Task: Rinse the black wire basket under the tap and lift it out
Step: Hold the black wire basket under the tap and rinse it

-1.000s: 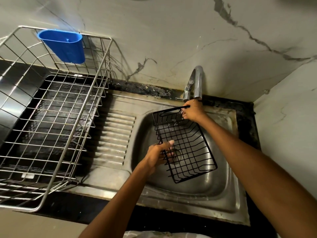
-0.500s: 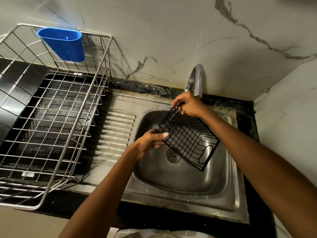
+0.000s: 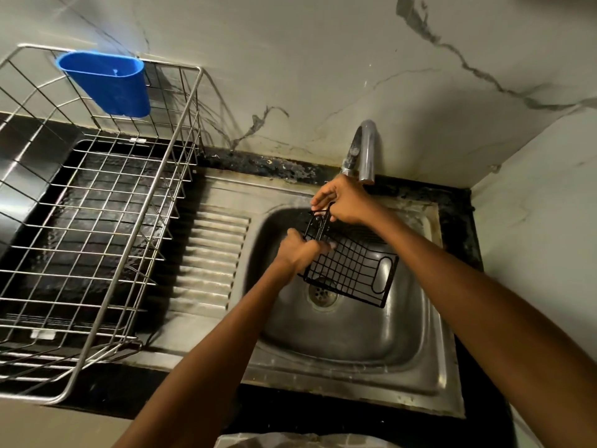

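Centre frame, both hands clamp the tilted black wire basket (image 3: 350, 270) over the steel sink (image 3: 355, 344) (left hand (image 3: 298, 250) lower, right hand (image 3: 344, 202) upper)

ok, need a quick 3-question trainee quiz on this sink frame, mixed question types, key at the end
1. True or false: both hands grip the black wire basket.
2. Where is the basket? A) in the steel dish rack B) over the sink bowl C) on the ribbed drainboard
3. Fill in: the blue plastic cup hangs on the rim of the ____.

Key:
1. True: the left hand and right hand both hold its near-tap end.
2. B: it is tilted above the drain in the sink, below the tap.
3. Steel dish rack.
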